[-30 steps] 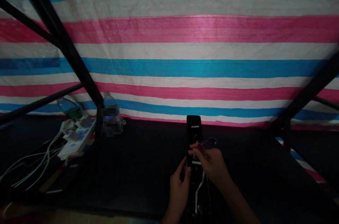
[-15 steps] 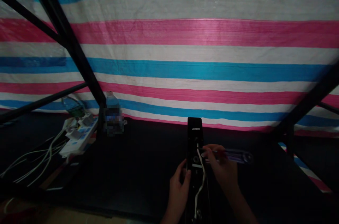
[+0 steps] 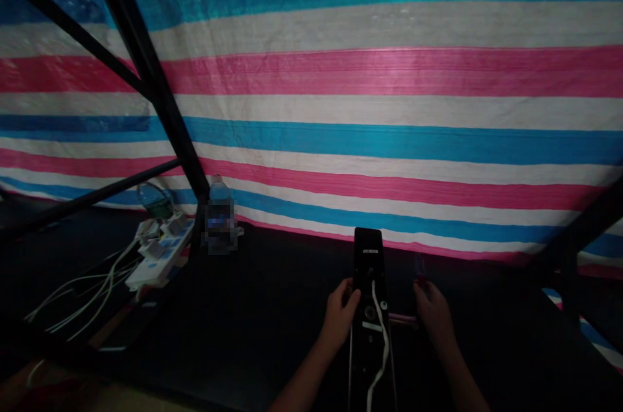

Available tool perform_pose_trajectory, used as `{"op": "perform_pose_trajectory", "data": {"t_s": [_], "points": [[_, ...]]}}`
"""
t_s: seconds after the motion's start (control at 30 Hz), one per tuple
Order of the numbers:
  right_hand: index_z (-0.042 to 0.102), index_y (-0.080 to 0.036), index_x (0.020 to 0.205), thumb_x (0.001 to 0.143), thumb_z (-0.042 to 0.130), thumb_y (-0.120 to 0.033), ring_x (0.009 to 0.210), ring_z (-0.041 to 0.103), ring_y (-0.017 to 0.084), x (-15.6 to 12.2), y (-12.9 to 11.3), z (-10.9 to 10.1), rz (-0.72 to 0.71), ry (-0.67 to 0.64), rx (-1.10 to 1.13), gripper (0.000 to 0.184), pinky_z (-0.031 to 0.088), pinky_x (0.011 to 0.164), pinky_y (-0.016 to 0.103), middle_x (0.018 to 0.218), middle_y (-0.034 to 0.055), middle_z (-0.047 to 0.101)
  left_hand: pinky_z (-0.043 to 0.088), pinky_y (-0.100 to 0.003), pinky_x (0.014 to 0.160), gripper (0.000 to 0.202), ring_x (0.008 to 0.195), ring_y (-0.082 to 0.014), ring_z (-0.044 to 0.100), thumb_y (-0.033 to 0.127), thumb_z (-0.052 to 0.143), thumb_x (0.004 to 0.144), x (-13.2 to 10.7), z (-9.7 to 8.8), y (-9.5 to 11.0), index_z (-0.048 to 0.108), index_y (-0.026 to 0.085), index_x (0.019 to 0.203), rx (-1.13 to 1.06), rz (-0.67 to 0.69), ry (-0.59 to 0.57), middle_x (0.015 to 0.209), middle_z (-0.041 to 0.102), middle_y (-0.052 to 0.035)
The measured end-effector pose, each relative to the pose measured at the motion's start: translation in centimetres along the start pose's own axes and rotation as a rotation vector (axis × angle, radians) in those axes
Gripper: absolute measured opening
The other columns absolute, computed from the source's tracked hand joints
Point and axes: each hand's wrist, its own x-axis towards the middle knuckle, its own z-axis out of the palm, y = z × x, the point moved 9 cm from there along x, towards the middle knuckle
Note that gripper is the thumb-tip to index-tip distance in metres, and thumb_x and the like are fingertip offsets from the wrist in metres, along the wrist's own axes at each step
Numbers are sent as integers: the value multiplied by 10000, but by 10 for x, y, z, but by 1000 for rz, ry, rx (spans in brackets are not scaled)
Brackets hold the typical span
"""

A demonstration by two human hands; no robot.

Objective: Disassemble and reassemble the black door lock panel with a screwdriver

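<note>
Though left hand [image 3: 341,309] holds panel [image 3: 368,255], tool [image 3: 419,267] in right hand [image 3: 435,316] indistinct.

Both our arms reached forward from the bottom edge of the view, and both were bare. Our left forearm [image 3: 304,379] came up from the lower middle and leaned a little to the right. At its end our left hand [image 3: 342,309] showed its back to us, with the fingers bent inward and the thumb [image 3: 355,297] pointing to the right, closed in a light grip. Our right forearm [image 3: 462,383] rose from the lower right and leaned to the left. Our right hand [image 3: 435,315] was closed like a loose fist, knuckles upward. The two hands were near each other at about the same height, not touching. In the dim light we could not tell the single fingers of the right hand.
</note>
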Motion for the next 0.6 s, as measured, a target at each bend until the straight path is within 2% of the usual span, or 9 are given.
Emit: {"op": "perform_pose_trajectory", "data": {"t_s": [0.1, 0.2, 0.37, 0.5, 0.6], "points": [[674, -164, 910, 749, 536, -561, 762, 713, 288, -6, 5, 7, 6, -12, 28, 450, 521, 655, 348, 802, 115, 744, 533, -356, 882, 355, 966, -256, 697, 411, 613, 865, -1, 0, -3, 727, 149, 1076, -10, -5, -14, 994, 775, -80], [671, -176, 956, 757, 563, -555, 894, 730, 311, -12, 8, 15, 1, -87, 52, 441, 536, 739, 368, 918, 139, 768, 529, -392, 938, 371, 1020, -276, 696, 378, 639, 827, -2, -4, -6, 738, 153, 1104, -28, -23, 2, 1068, 781, -87], [652, -163, 998, 753, 589, -561, 873, 738, 308, -16, 13, 12, 21, -82, 75, 471, 545, 732, 372, 911, 140, 773, 521, -423, 986, 432, 1075, -300, 697, 307, 666, 751, 0, -8, -11, 748, 142, 1141, -85, -54, 9, 1120, 783, -104], [660, -169, 989, 757, 598, -551, 855, 735, 303, -17, 7, 12, 8, -86, 65, 452, 539, 717, 369, 904, 130, 774, 517, -434, 992, 460, 1082, -304, 696, 304, 663, 754, 0, -9, -13, 735, 138, 1176, -80, -60, 2, 1136, 777, -110], [665, -180, 979, 757, 597, -542, 789, 728, 286, -19, 3, 14, 6, -116, 30, 430, 526, 691, 356, 828, 98, 766, 516, -424, 981, 468, 1051, -294, 697, 326, 656, 762, 0, -8, -12, 726, 127, 1179, -55, -56, 0, 1111, 776, -112]]}}
